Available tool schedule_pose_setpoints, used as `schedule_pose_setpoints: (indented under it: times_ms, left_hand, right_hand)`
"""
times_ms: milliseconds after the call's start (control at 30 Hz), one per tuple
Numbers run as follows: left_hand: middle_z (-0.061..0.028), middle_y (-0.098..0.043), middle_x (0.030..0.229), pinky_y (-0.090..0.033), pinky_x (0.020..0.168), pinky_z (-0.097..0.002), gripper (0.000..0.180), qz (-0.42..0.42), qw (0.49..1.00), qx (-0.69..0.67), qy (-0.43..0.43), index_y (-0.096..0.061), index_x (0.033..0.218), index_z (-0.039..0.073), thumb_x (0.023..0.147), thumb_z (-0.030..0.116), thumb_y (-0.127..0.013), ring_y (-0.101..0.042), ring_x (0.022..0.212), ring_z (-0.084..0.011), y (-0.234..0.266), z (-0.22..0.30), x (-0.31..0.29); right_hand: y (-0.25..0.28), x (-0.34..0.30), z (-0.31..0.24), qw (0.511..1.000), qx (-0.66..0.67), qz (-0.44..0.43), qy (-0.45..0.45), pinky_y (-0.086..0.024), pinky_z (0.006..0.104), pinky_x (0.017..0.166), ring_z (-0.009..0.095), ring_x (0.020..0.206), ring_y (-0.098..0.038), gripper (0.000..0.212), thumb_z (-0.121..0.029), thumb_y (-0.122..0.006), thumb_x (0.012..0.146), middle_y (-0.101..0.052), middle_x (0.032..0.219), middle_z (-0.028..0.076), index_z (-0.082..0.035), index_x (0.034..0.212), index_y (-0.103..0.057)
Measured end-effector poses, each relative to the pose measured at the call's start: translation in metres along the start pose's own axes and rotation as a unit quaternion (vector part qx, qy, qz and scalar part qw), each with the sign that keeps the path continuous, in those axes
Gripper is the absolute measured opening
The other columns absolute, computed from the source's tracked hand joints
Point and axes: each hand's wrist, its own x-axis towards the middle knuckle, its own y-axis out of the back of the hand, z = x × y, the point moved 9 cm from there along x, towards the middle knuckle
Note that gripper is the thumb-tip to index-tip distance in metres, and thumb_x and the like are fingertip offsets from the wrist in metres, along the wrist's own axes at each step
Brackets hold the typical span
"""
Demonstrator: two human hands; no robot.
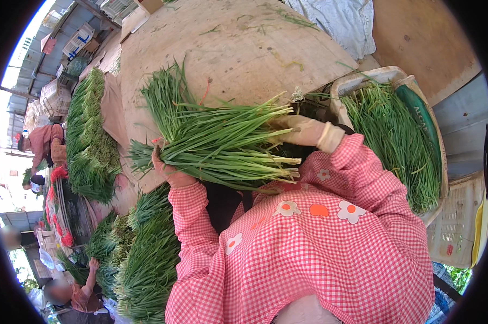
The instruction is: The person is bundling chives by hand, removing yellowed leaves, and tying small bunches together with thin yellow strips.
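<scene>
A thick bundle of garlic chives (222,143) lies across in front of my chest, with pale stem ends to the right and green leaves to the left. My left hand (171,170), bare, is closed around its leafy side from below; a bit of red tie shows by the thumb. At the stem ends, my right hand (303,131) wears a pale glove and closes on some of the stalks, its fingertips partly hidden among them. More chive leaves (168,97) rest on the wooden board just beyond the bundle.
The wide wooden board (227,48) carries loose leaf scraps. At right stands a white crate (443,178) full of chives. Chive heaps (149,254) lie at left, with another long pile (93,140) farther off. Two people (84,297) work at the left, near red ties (55,205).
</scene>
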Motion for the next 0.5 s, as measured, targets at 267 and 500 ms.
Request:
schedule_pose_setpoints:
  times_ms: [267,500]
  left_hand:
    - [-0.0121,-0.062,0.095,-0.046,0.084,-0.0459,0.029,-0.008,1.0,-0.021,0.017,-0.058,0.095,0.005,0.085,0.028,-0.044,-0.058,0.09,-0.0279,0.018,0.006,0.011]
    - [-0.0222,-0.055,0.114,-0.04,0.092,-0.0521,0.051,0.089,0.996,0.006,0.008,-0.052,0.115,-0.001,0.08,0.035,-0.046,-0.053,0.104,-0.0373,0.096,0.013,0.034]
  right_hand:
    - [-0.03,0.006,0.02,0.832,0.554,0.037,0.015,-0.046,0.0264,0.08,0.014,0.085,-0.058,0.019,-0.01,-0.055,0.087,-0.063,0.094,0.006,0.0,0.102,-0.06]
    - [-0.002,-0.047,0.032,0.906,0.422,-0.022,-0.005,-0.041,0.0243,0.067,0.011,0.063,-0.044,0.01,-0.012,-0.05,0.09,-0.049,0.069,0.001,-0.003,0.087,-0.052]
